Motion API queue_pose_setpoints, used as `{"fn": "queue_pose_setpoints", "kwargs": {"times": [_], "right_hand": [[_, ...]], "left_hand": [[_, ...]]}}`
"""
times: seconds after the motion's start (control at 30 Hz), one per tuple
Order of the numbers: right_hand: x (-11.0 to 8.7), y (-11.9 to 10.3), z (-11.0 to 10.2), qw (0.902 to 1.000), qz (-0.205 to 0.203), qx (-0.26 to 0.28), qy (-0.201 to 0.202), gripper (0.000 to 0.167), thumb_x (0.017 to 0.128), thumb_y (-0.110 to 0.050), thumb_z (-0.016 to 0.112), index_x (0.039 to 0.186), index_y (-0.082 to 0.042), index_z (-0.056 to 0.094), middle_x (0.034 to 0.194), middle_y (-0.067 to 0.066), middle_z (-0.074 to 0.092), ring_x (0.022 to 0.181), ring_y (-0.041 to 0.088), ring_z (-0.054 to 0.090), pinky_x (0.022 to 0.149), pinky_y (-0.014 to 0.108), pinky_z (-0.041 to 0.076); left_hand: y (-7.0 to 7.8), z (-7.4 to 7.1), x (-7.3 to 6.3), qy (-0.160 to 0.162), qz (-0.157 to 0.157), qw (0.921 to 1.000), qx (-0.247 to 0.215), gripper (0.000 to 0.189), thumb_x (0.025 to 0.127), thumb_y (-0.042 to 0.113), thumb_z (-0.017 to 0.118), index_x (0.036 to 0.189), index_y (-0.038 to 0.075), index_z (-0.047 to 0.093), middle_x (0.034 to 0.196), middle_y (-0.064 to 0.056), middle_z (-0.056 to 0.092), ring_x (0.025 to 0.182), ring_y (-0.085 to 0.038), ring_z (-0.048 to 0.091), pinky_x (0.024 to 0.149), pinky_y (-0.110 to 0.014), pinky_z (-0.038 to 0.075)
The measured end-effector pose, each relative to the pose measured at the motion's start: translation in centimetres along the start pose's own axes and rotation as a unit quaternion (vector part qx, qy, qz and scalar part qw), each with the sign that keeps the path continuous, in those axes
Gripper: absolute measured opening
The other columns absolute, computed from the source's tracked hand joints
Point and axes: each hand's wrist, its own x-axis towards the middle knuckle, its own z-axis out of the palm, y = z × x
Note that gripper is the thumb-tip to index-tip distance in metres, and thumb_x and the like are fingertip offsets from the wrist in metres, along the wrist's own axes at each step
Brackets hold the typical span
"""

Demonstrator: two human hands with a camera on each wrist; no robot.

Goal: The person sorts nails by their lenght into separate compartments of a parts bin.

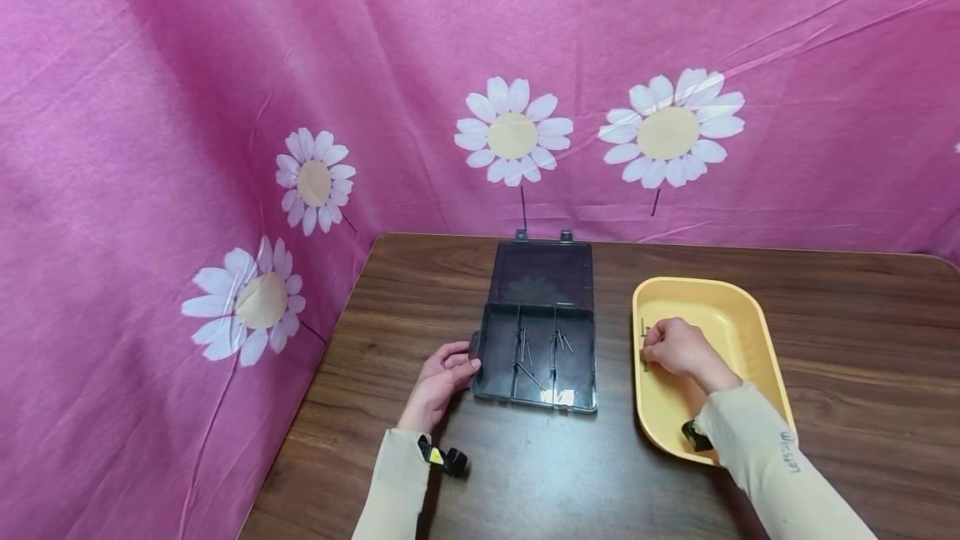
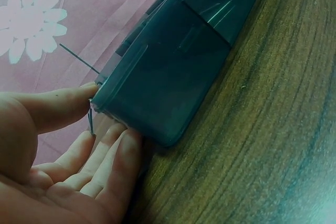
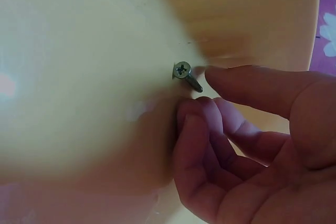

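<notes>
A dark translucent compartment box [image 1: 498, 365] lies with its lid [image 1: 540, 273] folded back, and several screws [image 1: 525, 348] sit in its compartments. My left hand [image 1: 442, 382] holds the box's left side. In the left wrist view its thumb [image 2: 63, 106] lies at the upper edge of the box [image 2: 157, 82] and the fingers at the lower. My right hand [image 1: 678, 348] reaches into a yellow tray [image 1: 675, 432]. In the right wrist view a cross-head screw [image 3: 182, 70] lies just beyond the thumb and forefinger, which stand slightly apart.
Another screw [image 1: 645, 330] lies by the tray's left wall. Both containers rest on a brown wooden table [image 1: 525, 482]. A pink cloth [image 1: 405, 65] with daisies hangs behind the table and along its left side.
</notes>
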Motion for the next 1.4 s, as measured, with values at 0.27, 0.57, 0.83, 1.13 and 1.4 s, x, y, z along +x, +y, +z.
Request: {"fn": "queue_pose_setpoints", "kwargs": {"times": [0.27, 0.57, 0.83, 1.13, 1.4], "right_hand": [[0.13, 0.03, 0.28, 1.0, -0.008, -0.005, 0.001, 0.007, 0.07, -0.007, 0.066, 0.069, -0.007, 0.059, 0.066, 0.001, 0.055, 0.063, 0.017, 0.048, 0.059, 0.028, 0.037], [0.14, -0.01, 0.31, 0.9999, -0.007, -0.014, 0.006, 0.011, 0.069, -0.006, 0.067, 0.068, -0.008, 0.057, 0.065, 0.0, 0.054, 0.063, 0.018, 0.048, 0.06, 0.028, 0.036], [-0.21, -0.05, 0.32, 0.9999, -0.007, -0.011, 0.001, 0.015, 0.067, -0.007, 0.072, 0.067, -0.008, 0.057, 0.062, -0.001, 0.052, 0.062, 0.017, 0.048, 0.059, 0.029, 0.036], [-0.42, 0.03, 0.34, 0.9998, 0.0, -0.019, 0.002, 0.016, 0.066, -0.007, 0.074, 0.065, -0.008, 0.058, 0.061, -0.001, 0.053, 0.062, 0.017, 0.049, 0.058, 0.028, 0.037], [-0.75, 0.01, 0.22, 0.9998, 0.011, -0.015, 0.002, 0.016, 0.067, -0.005, 0.074, 0.067, -0.007, 0.058, 0.062, 0.0, 0.053, 0.061, 0.018, 0.048, 0.056, 0.028, 0.036]], "left_hand": [[-0.14, 0.03, 0.29, -0.001, 0.001, 1.0, -0.007, 0.05, 0.087, 0.001, 0.065, 0.133, -0.006, 0.044, 0.085, 0.008, 0.062, 0.076, -0.003, 0.06, 0.071, -0.022, 0.05], [-0.1, 0.1, 0.19, -0.002, 0.002, 1.0, -0.008, 0.051, 0.087, 0.001, 0.065, 0.133, -0.005, 0.044, 0.085, 0.009, 0.062, 0.076, -0.003, 0.06, 0.071, -0.022, 0.049], [-0.05, 0.03, 0.19, 0.004, -0.007, 1.0, 0.005, 0.051, 0.087, 0.003, 0.066, 0.133, -0.003, 0.045, 0.087, 0.008, 0.062, 0.077, -0.004, 0.06, 0.071, -0.022, 0.049], [-0.18, -0.06, 0.24, 0.003, 0.0, 0.9999, 0.011, 0.051, 0.087, 0.003, 0.065, 0.133, -0.004, 0.045, 0.088, 0.009, 0.064, 0.078, -0.004, 0.06, 0.07, -0.023, 0.049], [-0.11, -0.14, 0.03, -0.003, -0.002, 0.9999, 0.01, 0.052, 0.086, 0.004, 0.068, 0.132, -0.004, 0.045, 0.088, 0.008, 0.064, 0.078, -0.005, 0.061, 0.072, -0.022, 0.05]]}}
